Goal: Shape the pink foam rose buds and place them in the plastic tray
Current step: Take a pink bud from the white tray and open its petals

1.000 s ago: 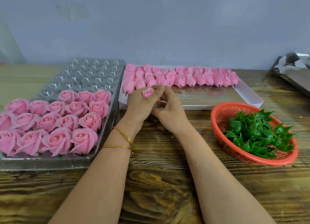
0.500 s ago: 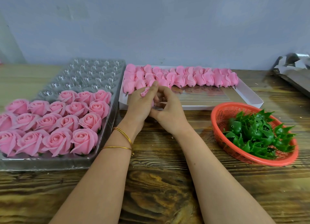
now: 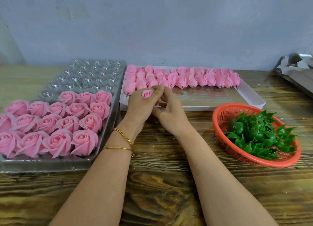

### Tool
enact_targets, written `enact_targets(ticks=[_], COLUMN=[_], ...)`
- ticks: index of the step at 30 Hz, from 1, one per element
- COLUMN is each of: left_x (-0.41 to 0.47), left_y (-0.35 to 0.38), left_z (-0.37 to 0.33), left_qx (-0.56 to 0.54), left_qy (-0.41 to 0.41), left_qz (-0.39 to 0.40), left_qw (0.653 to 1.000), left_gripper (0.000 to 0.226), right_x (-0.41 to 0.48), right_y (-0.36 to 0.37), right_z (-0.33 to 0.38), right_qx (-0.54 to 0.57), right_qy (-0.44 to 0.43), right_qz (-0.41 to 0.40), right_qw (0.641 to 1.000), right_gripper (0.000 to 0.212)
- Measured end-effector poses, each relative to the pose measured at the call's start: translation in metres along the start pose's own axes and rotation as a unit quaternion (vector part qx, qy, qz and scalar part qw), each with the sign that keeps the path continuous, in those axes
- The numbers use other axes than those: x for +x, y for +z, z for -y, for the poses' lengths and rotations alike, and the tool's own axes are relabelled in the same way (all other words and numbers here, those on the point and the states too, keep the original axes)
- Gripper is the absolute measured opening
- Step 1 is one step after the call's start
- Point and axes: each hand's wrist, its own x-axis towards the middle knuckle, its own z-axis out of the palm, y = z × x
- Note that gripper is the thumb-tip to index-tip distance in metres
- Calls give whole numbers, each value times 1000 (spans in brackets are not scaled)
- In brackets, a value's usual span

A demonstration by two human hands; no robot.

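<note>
While the left hand [image 3: 140, 107] curls its fingers around a small pink rose bud [image 3: 147, 94], holding it upright with the spiral of petals facing the camera, the right hand [image 3: 171, 114] rests against it with its fingertips [image 3: 160, 88] meeting the left's just beside the bud. Whether those fingertips pinch a petal cannot be told. The bud sits above the near left corner of a white box [image 3: 250, 97], not yet in the plastic tray [image 3: 50, 164]. It is judged to be very light, soft and easily creased, so it is best held low around its base with gentle pressure, and the thin outer petals teased open by their edges rather than squeezed. Two gold bangles [image 3: 123, 137] circle the left wrist. Rows of unshaped buds [image 3: 201, 78] lie along the far edge of the box. At the left edge of the wooden worktop [image 3: 160, 183], the tray holds finished roses [image 3: 81, 141] in its near half, with empty cups [image 3: 88, 75] beyond. Near the right edge stands an orange basket [image 3: 218, 124] of green leaf pieces [image 3: 259, 134], and crumpled foil [image 3: 294, 64] lies at the far right corner.
</note>
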Motion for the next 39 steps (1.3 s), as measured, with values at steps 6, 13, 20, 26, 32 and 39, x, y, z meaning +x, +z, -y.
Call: enact_targets(ticks=[6,13,20,26,32,39], left_x=[2,0,-3,-2,-3,-3], left_y=[1,3,4,2,4,4], left_z=[0,-4,-2,-1,0,-4], left_qx=[-11,-33,-47,-49,-41,127], left_qy=[-9,-48,-23,-3,-5,64], left_qz=[-14,-19,11,18,4,1], left_qw=[1000,998,999,999,999,990], left_gripper=[43,47,21,17,20,39], right_x=[0,-2,1,1,0,1], right_y=[2,3,0,-1,1,-3], right_z=[0,-1,-4,-2,3,8], right_qx=[0,-24,-22,-23,32,96], right_qy=[9,-4,19,24,38,89], right_qz=[-14,-31,-52,-35,-50,-129], right_qw=[1000,999,998,999,998,983], right_gripper=[37,48,53,49,41,38])
